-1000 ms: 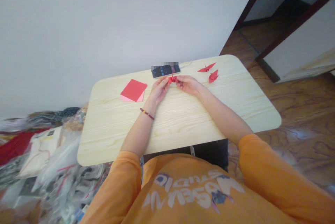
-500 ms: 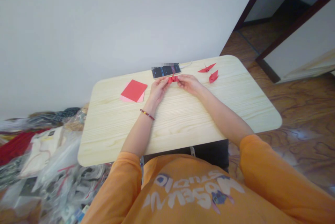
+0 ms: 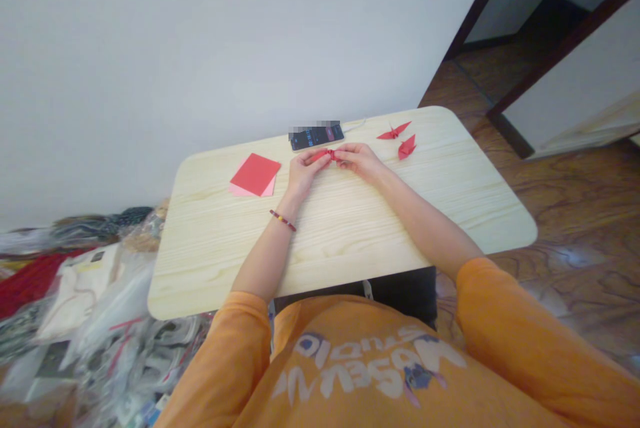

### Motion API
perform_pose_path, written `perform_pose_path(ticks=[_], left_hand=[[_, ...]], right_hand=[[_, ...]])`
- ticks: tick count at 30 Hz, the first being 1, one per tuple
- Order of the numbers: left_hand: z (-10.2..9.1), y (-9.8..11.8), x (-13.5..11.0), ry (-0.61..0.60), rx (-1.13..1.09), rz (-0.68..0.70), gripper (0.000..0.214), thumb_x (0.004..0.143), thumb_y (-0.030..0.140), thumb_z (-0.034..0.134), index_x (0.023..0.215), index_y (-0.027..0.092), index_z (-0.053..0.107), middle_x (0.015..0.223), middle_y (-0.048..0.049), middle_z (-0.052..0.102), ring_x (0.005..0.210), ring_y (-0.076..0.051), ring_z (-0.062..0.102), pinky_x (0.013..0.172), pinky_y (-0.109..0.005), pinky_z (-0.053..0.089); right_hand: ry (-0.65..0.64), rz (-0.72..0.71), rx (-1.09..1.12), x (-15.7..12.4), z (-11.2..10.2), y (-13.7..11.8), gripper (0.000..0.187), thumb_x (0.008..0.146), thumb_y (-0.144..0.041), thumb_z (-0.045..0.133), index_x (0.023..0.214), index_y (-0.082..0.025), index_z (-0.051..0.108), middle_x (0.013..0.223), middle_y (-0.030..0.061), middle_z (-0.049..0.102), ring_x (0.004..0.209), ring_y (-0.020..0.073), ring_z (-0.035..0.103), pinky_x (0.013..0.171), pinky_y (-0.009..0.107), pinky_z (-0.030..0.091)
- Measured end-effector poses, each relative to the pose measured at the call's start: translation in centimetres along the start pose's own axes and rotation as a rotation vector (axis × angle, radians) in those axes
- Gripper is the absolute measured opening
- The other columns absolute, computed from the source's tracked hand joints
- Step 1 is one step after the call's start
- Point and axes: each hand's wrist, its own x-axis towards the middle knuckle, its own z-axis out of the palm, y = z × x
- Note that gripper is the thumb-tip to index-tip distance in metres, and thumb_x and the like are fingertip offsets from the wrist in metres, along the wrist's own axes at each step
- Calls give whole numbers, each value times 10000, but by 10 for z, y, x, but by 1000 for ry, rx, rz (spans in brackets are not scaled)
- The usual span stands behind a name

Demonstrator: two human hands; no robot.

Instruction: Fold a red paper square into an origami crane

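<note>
Between my two hands, over the far middle of the table, is a small red folded paper crane (image 3: 331, 155), partly covered by my fingers. My left hand (image 3: 303, 171) pinches its left side, and my right hand (image 3: 361, 161) grips the right side. To the right on the tabletop lie two finished-looking red paper cranes, one with its wings spread (image 3: 394, 131) and one more compact (image 3: 407, 147). A stack of square paper (image 3: 255, 174), red over pink, rests left of my left hand.
A phone (image 3: 316, 137) with a lit screen and a white cable (image 3: 356, 125) lies at the back edge by the wall. The pale wooden table (image 3: 215, 241) has rounded corners. Bagged clothes (image 3: 100, 308) are heaped on the floor at left; a doorway stands at right.
My fingers have closed in further over the paper crane, so less of it shows and its upright point is no longer visible. The other papers stay in place.
</note>
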Motion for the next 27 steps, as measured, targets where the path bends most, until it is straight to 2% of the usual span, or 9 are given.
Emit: perform_pose_path(ticks=[5, 13, 20, 27], left_hand=[[3, 8, -3, 20, -89, -84, 236, 581, 191, 843, 778, 126, 731, 812, -53, 741, 751, -129, 681, 861, -284, 515], [3, 11, -3, 53, -112, -89, 146, 620, 129, 807, 745, 127, 732, 779, -38, 733, 730, -101, 665, 818, -233, 509], [2, 17, -3, 29, -169, -169, 78, 707, 88, 740, 773, 127, 728, 804, -37, 728, 737, -81, 656, 814, -202, 503], [0, 14, -1, 18, -232, -215, 107, 762, 57, 685, 824, 138, 717, 840, -25, 731, 737, -62, 660, 811, -171, 517]], right_hand=[[-69, 25, 45, -1, -1, -1, 297, 576, -309, 850, 769, -141, 701, 702, 11, 669, 617, 73, 544, 597, 212, 423], [92, -12, 76, -1, 2, -3, 289, 482, -216, 869, 647, -158, 639, 665, -5, 658, 627, 80, 543, 574, 207, 409], [65, 27, 99, -1, 3, -3, 286, 519, -226, 853, 656, -166, 610, 636, -24, 630, 604, 75, 527, 530, 194, 378], [13, 109, 205, -3, 6, -6, 258, 568, -174, 837, 659, -153, 597, 661, -30, 627, 595, 49, 517, 561, 168, 411]])
